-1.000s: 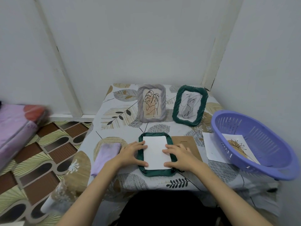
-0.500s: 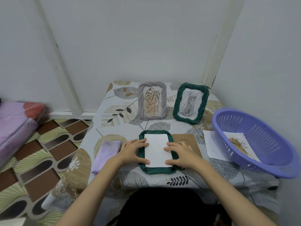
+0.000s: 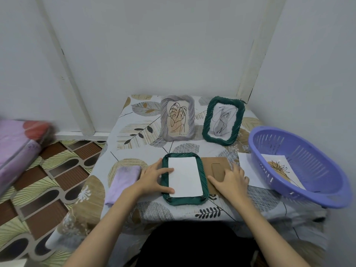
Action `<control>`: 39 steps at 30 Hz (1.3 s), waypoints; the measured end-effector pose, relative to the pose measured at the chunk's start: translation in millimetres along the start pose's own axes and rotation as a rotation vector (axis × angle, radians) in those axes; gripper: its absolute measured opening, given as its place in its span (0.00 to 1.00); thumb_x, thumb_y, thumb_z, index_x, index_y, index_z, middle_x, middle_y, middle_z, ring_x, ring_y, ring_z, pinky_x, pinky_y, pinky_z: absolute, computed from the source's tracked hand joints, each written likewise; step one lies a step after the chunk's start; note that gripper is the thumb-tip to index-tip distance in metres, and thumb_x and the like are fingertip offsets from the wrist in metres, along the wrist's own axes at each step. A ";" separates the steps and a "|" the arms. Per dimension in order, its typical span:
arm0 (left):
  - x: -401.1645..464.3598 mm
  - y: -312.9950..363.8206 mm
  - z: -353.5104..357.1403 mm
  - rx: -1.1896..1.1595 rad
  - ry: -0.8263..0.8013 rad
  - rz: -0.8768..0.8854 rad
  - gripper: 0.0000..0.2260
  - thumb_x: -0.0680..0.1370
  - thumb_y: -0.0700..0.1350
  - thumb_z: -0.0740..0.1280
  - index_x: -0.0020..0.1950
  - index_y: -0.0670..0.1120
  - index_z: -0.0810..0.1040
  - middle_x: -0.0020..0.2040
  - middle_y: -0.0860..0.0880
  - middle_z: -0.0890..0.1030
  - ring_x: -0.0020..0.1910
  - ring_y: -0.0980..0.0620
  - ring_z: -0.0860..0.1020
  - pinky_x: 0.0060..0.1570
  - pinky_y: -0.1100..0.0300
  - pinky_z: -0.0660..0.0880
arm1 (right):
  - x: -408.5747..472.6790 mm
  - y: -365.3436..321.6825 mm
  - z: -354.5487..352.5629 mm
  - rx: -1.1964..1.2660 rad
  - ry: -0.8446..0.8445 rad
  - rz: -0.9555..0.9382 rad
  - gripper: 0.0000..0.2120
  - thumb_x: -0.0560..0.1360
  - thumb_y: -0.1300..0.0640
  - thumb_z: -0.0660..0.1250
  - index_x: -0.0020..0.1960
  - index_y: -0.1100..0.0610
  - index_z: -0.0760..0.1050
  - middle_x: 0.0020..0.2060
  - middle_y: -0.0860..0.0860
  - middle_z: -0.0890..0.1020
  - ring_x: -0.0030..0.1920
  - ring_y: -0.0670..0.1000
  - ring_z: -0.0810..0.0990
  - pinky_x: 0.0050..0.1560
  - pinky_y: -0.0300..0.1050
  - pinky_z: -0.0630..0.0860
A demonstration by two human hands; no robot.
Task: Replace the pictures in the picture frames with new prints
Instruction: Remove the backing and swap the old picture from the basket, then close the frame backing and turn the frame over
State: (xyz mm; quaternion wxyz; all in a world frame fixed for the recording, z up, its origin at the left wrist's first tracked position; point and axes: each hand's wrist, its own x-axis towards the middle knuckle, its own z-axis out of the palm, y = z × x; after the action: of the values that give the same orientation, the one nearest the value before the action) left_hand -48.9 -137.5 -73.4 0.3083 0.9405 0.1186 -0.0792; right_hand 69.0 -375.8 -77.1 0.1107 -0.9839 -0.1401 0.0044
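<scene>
Midway through, at a guess: green braided frame (image 3: 185, 199) lying face down near the table's (image 3: 123, 135) front edge, white print (image 3: 185, 177) laid blank side up in its recess. Left hand (image 3: 154, 178), fingers straight, pressing the frame's left side and the print's edge. Right hand (image 3: 234, 179) flat and relaxed on the brown backing board (image 3: 216, 166) just right of the frame. Board not yet fitted. Grey frame (image 3: 177, 118) and second green frame (image 3: 223, 120) standing upright toward the back edge. Another print (image 3: 283, 170) in the purple basket (image 3: 300, 166) at the right edge.
</scene>
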 end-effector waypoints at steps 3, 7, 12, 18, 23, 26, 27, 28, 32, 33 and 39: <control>-0.9 0.4 0.8 -0.010 0.006 0.008 0.34 0.66 0.58 0.74 0.69 0.62 0.65 0.77 0.52 0.45 0.76 0.49 0.47 0.72 0.50 0.47 | 0.1 1.9 4.1 0.158 0.043 -0.002 0.29 0.71 0.40 0.65 0.63 0.60 0.73 0.73 0.59 0.60 0.73 0.58 0.56 0.72 0.54 0.57; -2.2 0.1 -0.2 -0.054 0.000 0.018 0.36 0.66 0.58 0.74 0.70 0.62 0.62 0.77 0.51 0.46 0.76 0.50 0.47 0.72 0.50 0.47 | -2.4 1.5 4.6 0.362 0.072 0.043 0.27 0.69 0.47 0.70 0.62 0.64 0.73 0.70 0.61 0.63 0.71 0.59 0.60 0.70 0.53 0.60; -0.8 -10.1 -2.3 -0.105 -0.014 0.038 0.50 0.49 0.73 0.69 0.70 0.63 0.61 0.77 0.50 0.49 0.76 0.51 0.47 0.74 0.49 0.48 | -2.6 5.0 -4.5 0.491 0.112 0.059 0.28 0.69 0.50 0.71 0.62 0.65 0.71 0.64 0.59 0.68 0.64 0.58 0.68 0.66 0.51 0.65; 1.7 -16.9 1.1 -0.124 0.005 0.066 0.56 0.45 0.80 0.63 0.70 0.61 0.62 0.77 0.52 0.50 0.76 0.53 0.42 0.74 0.46 0.45 | -6.8 -11.8 -24.8 0.536 0.112 -0.055 0.26 0.69 0.49 0.71 0.64 0.55 0.72 0.64 0.54 0.70 0.64 0.55 0.68 0.66 0.51 0.66; 2.4 -16.0 3.5 -0.095 0.010 0.063 0.58 0.44 0.81 0.60 0.71 0.60 0.62 0.77 0.52 0.50 0.76 0.51 0.41 0.74 0.46 0.45 | -23.8 -52.8 -23.6 0.510 -0.074 -0.170 0.23 0.70 0.47 0.69 0.64 0.48 0.74 0.66 0.54 0.70 0.66 0.55 0.65 0.67 0.47 0.63; 3.3 -16.2 3.8 -0.096 0.008 0.059 0.58 0.43 0.81 0.60 0.71 0.60 0.61 0.77 0.52 0.50 0.76 0.51 0.41 0.74 0.47 0.45 | -30.4 -67.8 -18.3 0.467 -0.118 -0.179 0.24 0.70 0.46 0.67 0.66 0.47 0.72 0.68 0.54 0.68 0.66 0.56 0.63 0.66 0.48 0.64; 3.3 -16.3 3.7 -0.098 0.004 0.059 0.58 0.43 0.81 0.60 0.71 0.61 0.61 0.77 0.53 0.50 0.76 0.52 0.41 0.74 0.47 0.45 | -31.3 -70.7 -17.0 0.450 -0.124 -0.178 0.25 0.71 0.45 0.67 0.66 0.47 0.71 0.67 0.55 0.68 0.65 0.56 0.63 0.66 0.48 0.65; 3.5 -16.7 3.6 -0.100 0.001 0.059 0.57 0.43 0.81 0.60 0.71 0.61 0.61 0.77 0.53 0.49 0.76 0.52 0.41 0.74 0.47 0.45 | -31.7 -72.8 -15.9 0.430 -0.128 -0.174 0.25 0.71 0.45 0.66 0.67 0.47 0.71 0.67 0.55 0.69 0.65 0.56 0.63 0.66 0.49 0.65; 4.0 -18.0 3.5 -0.095 -0.009 0.057 0.56 0.45 0.79 0.63 0.71 0.62 0.61 0.77 0.54 0.49 0.76 0.52 0.41 0.74 0.47 0.44 | -31.9 -77.6 -13.3 0.404 -0.142 -0.162 0.25 0.71 0.44 0.65 0.67 0.47 0.70 0.66 0.55 0.69 0.62 0.56 0.63 0.64 0.49 0.66; 3.8 -18.0 3.6 -0.095 -0.010 0.054 0.55 0.46 0.77 0.65 0.71 0.62 0.61 0.77 0.53 0.49 0.76 0.52 0.41 0.74 0.47 0.44 | -31.5 -78.6 -12.7 0.406 -0.148 -0.160 0.25 0.71 0.44 0.65 0.67 0.47 0.70 0.65 0.55 0.69 0.62 0.56 0.63 0.64 0.49 0.66; 4.1 -18.9 4.4 -0.089 0.001 0.052 0.59 0.43 0.81 0.59 0.72 0.60 0.60 0.77 0.54 0.50 0.76 0.52 0.41 0.74 0.47 0.44 | -31.0 -84.2 -9.4 0.396 -0.156 -0.149 0.25 0.71 0.44 0.65 0.67 0.48 0.70 0.64 0.54 0.71 0.61 0.56 0.63 0.62 0.49 0.66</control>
State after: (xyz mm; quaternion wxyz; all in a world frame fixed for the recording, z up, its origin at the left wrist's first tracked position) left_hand -50.4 -124.7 -88.4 0.3517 0.9287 0.0979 -0.0653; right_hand 16.5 -307.5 -50.2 0.2904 -0.9266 -0.2171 0.0999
